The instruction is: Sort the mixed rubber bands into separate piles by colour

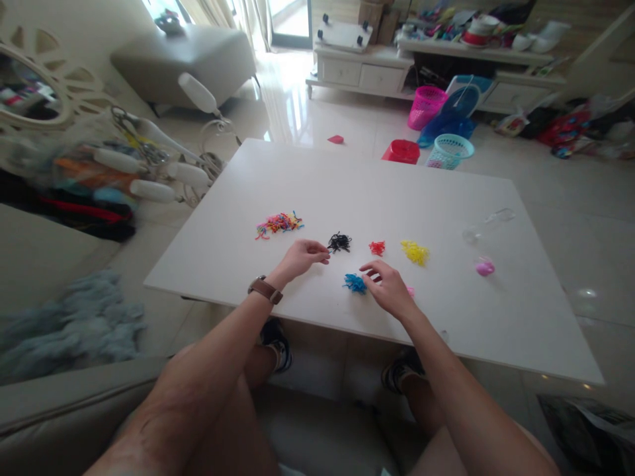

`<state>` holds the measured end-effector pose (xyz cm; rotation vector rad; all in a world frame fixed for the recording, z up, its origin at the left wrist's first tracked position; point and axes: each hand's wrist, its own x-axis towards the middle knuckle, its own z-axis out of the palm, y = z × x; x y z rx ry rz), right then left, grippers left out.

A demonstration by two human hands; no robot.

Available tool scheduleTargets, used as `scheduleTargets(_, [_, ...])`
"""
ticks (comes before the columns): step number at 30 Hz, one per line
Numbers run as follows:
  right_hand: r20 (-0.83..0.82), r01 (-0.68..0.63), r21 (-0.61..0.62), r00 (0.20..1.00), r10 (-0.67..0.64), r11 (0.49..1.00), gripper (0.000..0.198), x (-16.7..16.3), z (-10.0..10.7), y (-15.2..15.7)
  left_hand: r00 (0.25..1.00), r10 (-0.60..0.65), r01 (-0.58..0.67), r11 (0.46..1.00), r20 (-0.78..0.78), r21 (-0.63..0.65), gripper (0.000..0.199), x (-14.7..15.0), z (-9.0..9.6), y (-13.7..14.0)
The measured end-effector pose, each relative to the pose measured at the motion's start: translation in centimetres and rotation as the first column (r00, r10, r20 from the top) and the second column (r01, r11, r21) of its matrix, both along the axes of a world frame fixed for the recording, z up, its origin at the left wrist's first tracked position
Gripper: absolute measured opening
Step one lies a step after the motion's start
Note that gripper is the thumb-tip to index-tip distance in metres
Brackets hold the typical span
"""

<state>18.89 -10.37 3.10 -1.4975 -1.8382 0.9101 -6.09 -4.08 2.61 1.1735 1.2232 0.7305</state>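
Note:
My left hand [305, 258] is in a pinch beside a pile of black stringy pieces [340, 242]. A tiny bluish bit shows at its fingertips, too small to name. My right hand [387, 285] hovers at the right edge of a blue pile [354, 283], its curved fingers apart and no piece visible in them. Farther right lie a small red pile [377, 248] and a yellow pile [415, 252]. A pink patch [410, 291] is mostly hidden behind my right hand. Left of the black pile is a heap of mixed-colour pieces [280, 225].
The piles lie on a white table [317, 188]. On its right side are a pink-purple round object [485, 266] and a clear item [471, 235]. Beyond the far edge stand a red container [403, 151] and a light-blue basket [451, 152]. White-tipped stand legs [188, 174] reach the left edge.

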Motion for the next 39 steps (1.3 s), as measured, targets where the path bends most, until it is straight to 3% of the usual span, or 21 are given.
scheduleTargets(8, [-0.094,-0.035,-0.004,0.995,0.034,0.999,0.018,-1.0,0.6,0.0,0.966,-0.236,0.231,0.971,0.107,0.058,0.018,3.9,-0.5,-1.4])
scheduleTargets(17, [-0.028,0.018,0.068,0.999,-0.016,0.998,0.011,-0.7,0.1,0.2,0.951,-0.308,0.302,0.944,0.029,0.135,0.014,4.9,-0.4,-2.1])
scheduleTargets(23, [0.004,0.032,0.040,0.999,-0.032,0.999,0.008,-0.6,-0.3,0.3,0.948,-0.293,0.309,0.940,-0.122,0.143,0.008,5.4,-0.3,-2.3])
scheduleTargets(28, [0.014,0.089,0.041,0.996,-0.090,0.995,0.009,-0.2,-0.4,0.4,0.919,-0.272,0.341,0.912,-0.287,0.229,0.010,6.0,-1.1,-2.7])
scheduleTargets(34, [0.021,0.055,0.049,0.998,-0.056,0.997,0.010,-0.1,-0.2,0.3,0.897,-0.256,0.355,0.903,-0.362,0.242,0.013,5.4,-1.0,-2.6])
scheduleTargets(37, [0.014,0.053,0.050,0.998,-0.054,0.997,0.010,-0.1,-0.1,0.3,0.882,-0.124,0.253,0.939,-0.454,0.234,0.023,3.8,-0.3,-1.4])
scheduleTargets(39, [0.016,0.053,0.047,0.998,-0.053,0.998,0.010,0.0,-0.1,0.3,0.812,0.051,0.130,0.956,-0.582,0.265,0.022,1.9,-0.2,-0.3])
